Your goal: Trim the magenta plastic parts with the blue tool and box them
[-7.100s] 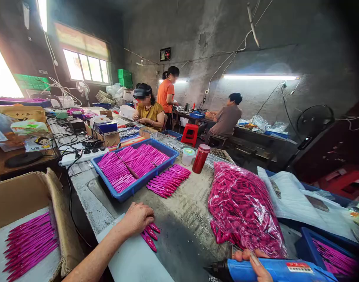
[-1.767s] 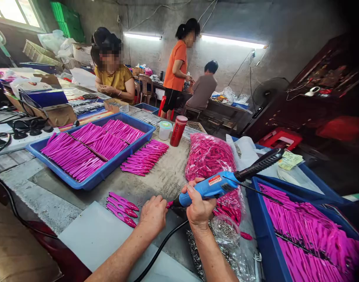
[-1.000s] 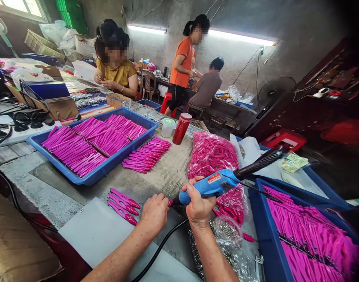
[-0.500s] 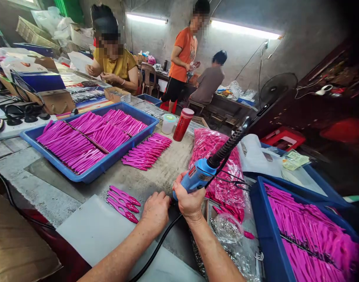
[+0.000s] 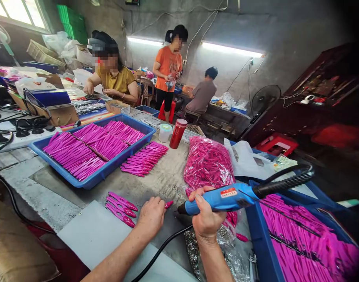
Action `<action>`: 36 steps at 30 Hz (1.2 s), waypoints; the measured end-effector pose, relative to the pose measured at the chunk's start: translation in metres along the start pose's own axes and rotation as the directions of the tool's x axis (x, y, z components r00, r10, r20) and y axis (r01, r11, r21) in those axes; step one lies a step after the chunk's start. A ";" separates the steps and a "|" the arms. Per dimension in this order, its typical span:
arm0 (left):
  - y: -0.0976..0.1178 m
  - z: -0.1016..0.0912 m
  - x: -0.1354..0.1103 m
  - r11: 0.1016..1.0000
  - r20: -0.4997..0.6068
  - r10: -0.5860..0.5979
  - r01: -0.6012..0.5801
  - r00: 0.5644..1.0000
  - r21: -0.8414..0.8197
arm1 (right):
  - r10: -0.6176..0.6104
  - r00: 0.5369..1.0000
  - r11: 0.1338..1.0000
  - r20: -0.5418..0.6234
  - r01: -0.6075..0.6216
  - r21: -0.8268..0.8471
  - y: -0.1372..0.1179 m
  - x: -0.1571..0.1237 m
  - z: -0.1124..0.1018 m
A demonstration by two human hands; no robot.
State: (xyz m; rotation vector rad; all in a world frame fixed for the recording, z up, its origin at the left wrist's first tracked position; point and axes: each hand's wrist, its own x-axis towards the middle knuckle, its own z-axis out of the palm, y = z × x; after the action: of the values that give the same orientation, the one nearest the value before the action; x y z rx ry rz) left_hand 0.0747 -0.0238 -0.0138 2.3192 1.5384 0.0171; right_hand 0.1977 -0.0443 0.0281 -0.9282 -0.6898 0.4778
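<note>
My right hand (image 5: 207, 213) is closed around a blue electric screwdriver (image 5: 226, 197), which lies nearly level with its dark nose pointing left. My left hand (image 5: 152, 213) rests on the table with its fingers closed over a pink plastic piece (image 5: 168, 204). Only that piece's tip shows past the fingertips, a little left of the screwdriver's bit. Just behind, small metal screws (image 5: 174, 192) are scattered. Left of my left hand lie several pink slotted pieces (image 5: 120, 207), side by side at the edge of a pale sheet (image 5: 91, 231).
A blue tray (image 5: 88, 180) of pink pieces stands at left, with a row of pink pieces (image 5: 144, 158) beside it. Behind are a red bottle (image 5: 178, 134) and a bag of pink parts (image 5: 208, 162). Another blue bin (image 5: 257, 231) stands right. Three people work beyond.
My right hand has swung the screwdriver from steeply tilted to nearly level, and its nose has moved right, away from the left hand. The pink piece's tip now shows.
</note>
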 end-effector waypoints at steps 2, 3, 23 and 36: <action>0.001 0.002 -0.001 1.000 -0.014 0.029 -0.029 0.999 -0.002 | 0.019 0.999 1.000 -0.046 -0.019 0.013 0.000 0.000 -0.006; 0.002 0.003 -0.001 0.999 -0.017 0.046 -0.046 0.999 0.001 | 0.024 0.998 1.000 -0.065 -0.023 0.014 0.000 0.000 -0.008; 0.009 0.003 0.001 0.992 0.031 0.085 -0.088 0.996 0.093 | 0.037 0.992 0.999 -0.125 -0.034 0.021 0.009 0.000 -0.023; 0.009 0.007 0.000 0.996 0.006 0.077 -0.077 0.997 0.045 | 0.043 0.999 0.998 -0.010 -0.043 -0.041 0.017 0.010 0.003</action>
State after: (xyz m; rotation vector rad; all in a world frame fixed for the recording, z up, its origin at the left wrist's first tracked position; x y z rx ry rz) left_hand 0.0834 -0.0289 -0.0173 2.4111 1.4608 -0.0038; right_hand 0.2014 -0.0275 0.0179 -0.9853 -0.6749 0.4986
